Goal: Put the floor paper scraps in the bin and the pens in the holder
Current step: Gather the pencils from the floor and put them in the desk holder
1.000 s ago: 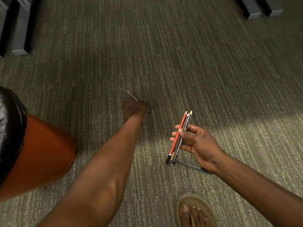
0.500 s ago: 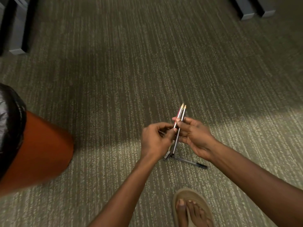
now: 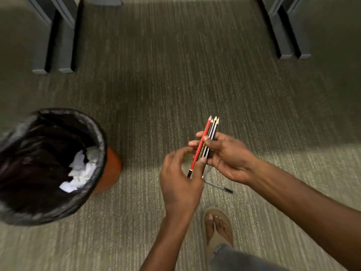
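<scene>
My right hand (image 3: 229, 158) is shut on a bundle of pencils (image 3: 210, 132), one red and the others dark, with their points facing away from me. My left hand (image 3: 179, 182) sits at the bundle's lower end with its fingers loosely apart and its thumb resting against the pencils. A thin pen (image 3: 218, 187) with a dark cap lies on the carpet just below my hands. The orange bin (image 3: 112, 167) with a black liner stands on the left, and white paper scraps (image 3: 82, 171) lie inside it. No pen holder is in view.
Grey furniture legs stand on the carpet at the far left (image 3: 64, 36) and far right (image 3: 287, 32). My sandalled foot (image 3: 217, 227) is just below the floor pen. Open carpet stretches between the bin and the furniture.
My left hand picked a pencil off the floor ahead and brought it to the bundle in my right hand. The view has tilted, so the bin's inside now shows.
</scene>
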